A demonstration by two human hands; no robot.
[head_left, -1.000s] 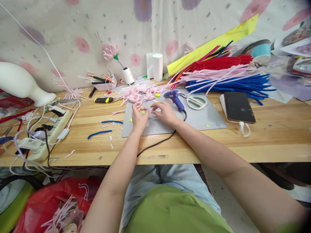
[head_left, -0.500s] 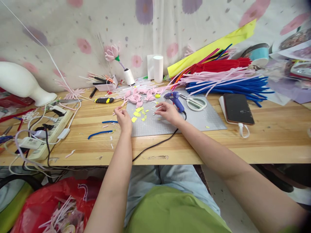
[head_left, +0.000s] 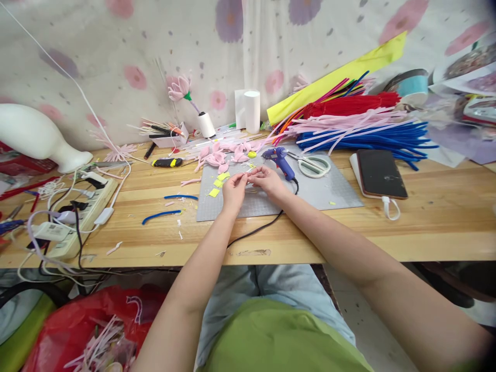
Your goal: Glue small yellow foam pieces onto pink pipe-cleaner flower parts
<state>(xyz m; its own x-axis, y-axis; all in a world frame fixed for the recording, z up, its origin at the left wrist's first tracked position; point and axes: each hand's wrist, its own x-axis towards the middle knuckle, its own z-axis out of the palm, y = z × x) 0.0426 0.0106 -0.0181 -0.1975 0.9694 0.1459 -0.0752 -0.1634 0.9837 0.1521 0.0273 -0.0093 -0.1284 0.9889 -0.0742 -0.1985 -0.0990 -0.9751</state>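
Observation:
My left hand and my right hand meet over the grey cutting mat, fingertips pinched close together. Whatever sits between the fingers is too small to make out. Yellow paper pieces lie just left of my left hand. Behind the hands are pink pipe-cleaner petals. A blue glue gun rests beyond my right hand, its black cord passing beneath that wrist. Scissors with pale handles lie to the right of it.
Blue, pink and red pipe-cleaner bundles are heaped at the back right. A black phone-like device lies on the right. Leftward are a utility knife, cut blue stems and a cabled power strip. A pink flower stands behind.
My left hand has moved right from the mat's left edge to meet my right hand. The right hand has stayed nearly in place, its fingers now pinched closer.

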